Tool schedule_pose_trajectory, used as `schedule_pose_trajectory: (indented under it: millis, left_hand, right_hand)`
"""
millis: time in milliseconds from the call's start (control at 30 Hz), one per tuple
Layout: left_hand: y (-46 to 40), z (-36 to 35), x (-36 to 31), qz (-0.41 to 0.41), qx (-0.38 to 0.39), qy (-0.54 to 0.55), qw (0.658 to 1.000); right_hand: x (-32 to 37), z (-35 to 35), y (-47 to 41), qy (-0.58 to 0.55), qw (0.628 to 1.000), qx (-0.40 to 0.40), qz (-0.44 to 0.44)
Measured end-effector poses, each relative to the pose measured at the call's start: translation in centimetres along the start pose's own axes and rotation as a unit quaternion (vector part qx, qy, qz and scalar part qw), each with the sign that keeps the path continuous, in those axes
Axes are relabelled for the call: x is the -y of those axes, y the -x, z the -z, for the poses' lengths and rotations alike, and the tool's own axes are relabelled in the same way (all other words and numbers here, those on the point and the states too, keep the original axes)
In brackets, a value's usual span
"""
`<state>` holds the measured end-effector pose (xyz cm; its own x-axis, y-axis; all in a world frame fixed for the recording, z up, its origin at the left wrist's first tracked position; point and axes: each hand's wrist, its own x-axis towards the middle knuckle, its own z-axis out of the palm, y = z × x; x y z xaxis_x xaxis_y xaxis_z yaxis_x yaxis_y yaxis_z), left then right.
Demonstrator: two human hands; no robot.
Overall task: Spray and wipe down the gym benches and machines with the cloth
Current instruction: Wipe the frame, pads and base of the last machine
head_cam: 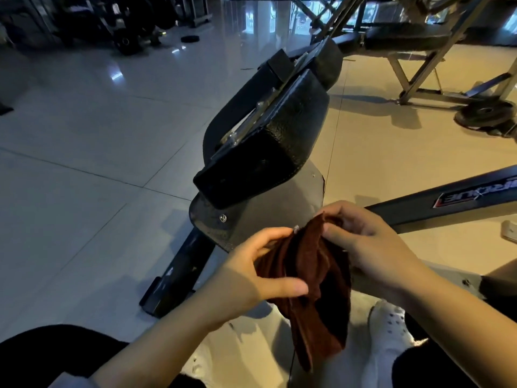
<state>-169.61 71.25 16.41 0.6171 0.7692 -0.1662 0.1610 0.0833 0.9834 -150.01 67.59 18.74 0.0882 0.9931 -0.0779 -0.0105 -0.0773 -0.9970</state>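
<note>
The left hand (251, 273) curls its fingers into the near-left edge of the cloth (313, 281), thumb laid across the front of the fabric, while the right hand (369, 247) pinches the cloth's upper right corner between thumb and fingertips; both hands hold it, neither is spread flat. The cloth, a dark reddish-brown towel, hangs bunched between the two hands with its tail drooping toward the near edge of the scene, above a white shoe (391, 329). It touches no equipment. Just beyond the hands stands the black padded machine (265, 152), its textured pad tilted up and away, with a dark plate below it and a steel frame bar (436, 208) running off to the right. Farther right and far back sits a bench (405, 37) on an angled frame, a weight plate (484, 113) on the floor beside it. No spray bottle is in view. The step in hand looks like regathering the cloth, so it would pay to fold it into a flat pad with a clean face outward, gather the hanging tail, then wipe the nearest pad in overlapping strokes, edges included.
</note>
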Motion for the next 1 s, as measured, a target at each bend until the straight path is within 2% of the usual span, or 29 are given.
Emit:
schedule_pose_trajectory:
  millis: [100,333,467,633,733,1000]
  left_hand:
    - [-0.7,0.1,1.6,0.029,0.012,-0.128,0.991]
    - [-1.7,0.8,1.8,0.039,-0.048,-0.173,0.983]
    - [-1.1,1.4,1.5,0.036,-0.05,-0.171,0.983]
    - [-0.3,1.0,1.2,0.104,-0.015,-0.13,0.986]
    - [0.1,0.5,1.0,0.11,0.008,-0.1,0.989]
    - [0.3,0.7,1.3,0.099,-0.037,-0.017,0.994]
  right_hand:
    - [0.1,0.7,-0.3,-0.001,0.999,-0.035,-0.011]
    - [1.2,3.0,0.0,0.014,0.993,-0.111,0.043]
    - [1.4,4.1,0.4,0.046,0.987,-0.146,0.055]
    - [0.6,4.1,0.9,0.114,0.983,-0.131,0.061]
    - [0.5,4.3,1.0,0.167,0.976,-0.13,0.057]
    - [0.1,4.6,1.1,0.202,0.973,-0.108,0.041]
